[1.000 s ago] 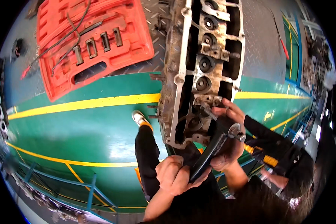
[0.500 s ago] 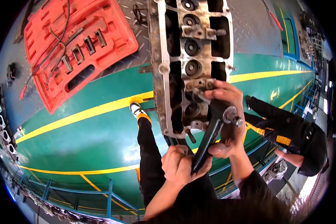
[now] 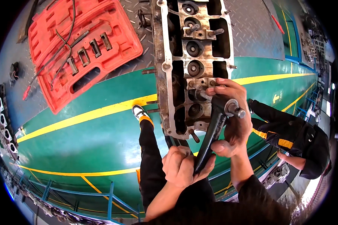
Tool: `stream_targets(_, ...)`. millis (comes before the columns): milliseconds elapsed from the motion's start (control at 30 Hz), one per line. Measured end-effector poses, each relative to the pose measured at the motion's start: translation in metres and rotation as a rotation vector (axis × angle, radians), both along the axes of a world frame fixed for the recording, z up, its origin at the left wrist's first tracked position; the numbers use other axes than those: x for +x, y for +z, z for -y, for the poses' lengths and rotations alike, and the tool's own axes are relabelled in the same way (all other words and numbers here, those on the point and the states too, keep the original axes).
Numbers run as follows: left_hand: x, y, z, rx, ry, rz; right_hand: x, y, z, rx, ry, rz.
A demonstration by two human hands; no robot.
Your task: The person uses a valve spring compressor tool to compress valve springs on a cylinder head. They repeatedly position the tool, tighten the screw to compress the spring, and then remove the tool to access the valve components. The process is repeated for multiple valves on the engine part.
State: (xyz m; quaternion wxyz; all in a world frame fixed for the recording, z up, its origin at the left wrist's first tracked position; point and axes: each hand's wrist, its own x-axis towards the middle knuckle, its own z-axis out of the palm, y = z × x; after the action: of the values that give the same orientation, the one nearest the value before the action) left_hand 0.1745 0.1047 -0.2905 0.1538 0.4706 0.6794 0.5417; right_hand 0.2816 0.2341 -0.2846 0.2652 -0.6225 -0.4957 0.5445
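Note:
A cylinder head (image 3: 168,82) with a row of round valve spring seats runs away from me. Over its near end is a black valve spring compressor (image 3: 210,138), its steel end pointing at a spring seat and a metal collar and screw on its other side. My left hand (image 3: 182,167) is wrapped round the lower part of the black frame. My right hand (image 3: 234,123) cups the upper end from the right, fingertips by the steel shaft and thumb below. The tool and fingers hide part of the near seats, so contact there is unclear.
An open red tool case (image 3: 90,67) with slotted metal adapters and a black cable lies on a tread-plate table (image 3: 248,30) to the left. A co-worker (image 3: 300,138) in dark clothes stands at the right. Blue railings (image 3: 110,198) and more cylinder heads line the edges.
The view has shifted slightly, so the case and cylinder head appear a little right and lower. Both hands keep their hold on the valve spring compressor; its steel end shows somewhat more clearly.

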Motion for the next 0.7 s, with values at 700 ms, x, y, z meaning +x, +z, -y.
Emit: stream_targets(700,0.002,-0.022,0.032,0.012,-0.054,0.006,0.001,0.005,-0.001,0.011,0.067,0.009)
